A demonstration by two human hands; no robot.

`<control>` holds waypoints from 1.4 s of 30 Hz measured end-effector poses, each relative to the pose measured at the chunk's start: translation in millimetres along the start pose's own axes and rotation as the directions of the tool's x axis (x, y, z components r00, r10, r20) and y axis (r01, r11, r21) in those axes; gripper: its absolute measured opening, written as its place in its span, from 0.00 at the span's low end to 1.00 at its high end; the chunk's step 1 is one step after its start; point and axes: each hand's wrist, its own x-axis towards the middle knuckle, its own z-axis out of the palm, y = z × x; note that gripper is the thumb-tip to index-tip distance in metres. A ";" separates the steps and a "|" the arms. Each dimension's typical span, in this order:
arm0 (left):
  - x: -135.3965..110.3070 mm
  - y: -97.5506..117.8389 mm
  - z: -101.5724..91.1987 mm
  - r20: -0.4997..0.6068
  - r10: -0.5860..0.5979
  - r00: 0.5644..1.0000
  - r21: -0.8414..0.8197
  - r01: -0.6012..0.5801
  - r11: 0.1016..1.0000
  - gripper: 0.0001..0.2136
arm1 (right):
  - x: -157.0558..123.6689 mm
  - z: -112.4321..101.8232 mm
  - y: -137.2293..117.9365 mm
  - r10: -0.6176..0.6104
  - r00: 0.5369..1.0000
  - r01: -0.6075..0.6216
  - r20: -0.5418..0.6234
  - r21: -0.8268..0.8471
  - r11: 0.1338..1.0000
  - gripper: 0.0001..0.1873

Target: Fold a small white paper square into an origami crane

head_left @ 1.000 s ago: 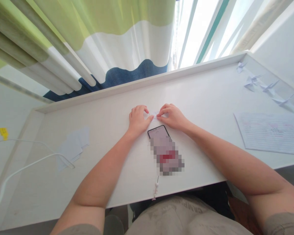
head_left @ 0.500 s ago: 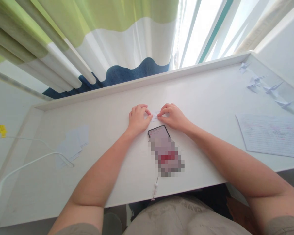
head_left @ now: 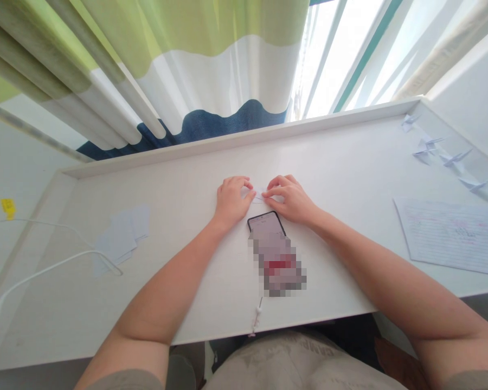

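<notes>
A small piece of white folded paper (head_left: pixel 258 199) lies on the white desk between my hands, partly hidden by the fingers. My left hand (head_left: pixel 232 199) pinches its left side between thumb and fingers. On the right side, my right hand (head_left: pixel 289 198) grips the paper with thumb and forefinger close together. The exact fold is too small and pale to make out. Just below the hands lies a phone (head_left: pixel 264 225), its screen mostly blurred, with a beaded strap (head_left: pixel 256 319) trailing toward the desk's front edge.
Several folded paper shapes (head_left: pixel 455 157) stand at the far right, above a sheet of written paper (head_left: pixel 451 233). Loose white paper pieces (head_left: pixel 120 235) lie at left beside a white cable (head_left: pixel 57 262). A raised rim (head_left: pixel 187 143) runs along the desk's back, before a curtain (head_left: pixel 228 70).
Both hands keep hold of the paper in nearly the same place. The right fingers have shifted slightly. The whole view has moved a little, with the desk appearing slightly lower.
</notes>
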 end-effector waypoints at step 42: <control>-2.9 -3.3 -2.6 0.008 0.233 0.972 0.170 -0.231 0.958 0.06 | -0.5 -8.9 9.7 -0.107 0.994 0.110 0.027 -0.106 0.988 0.13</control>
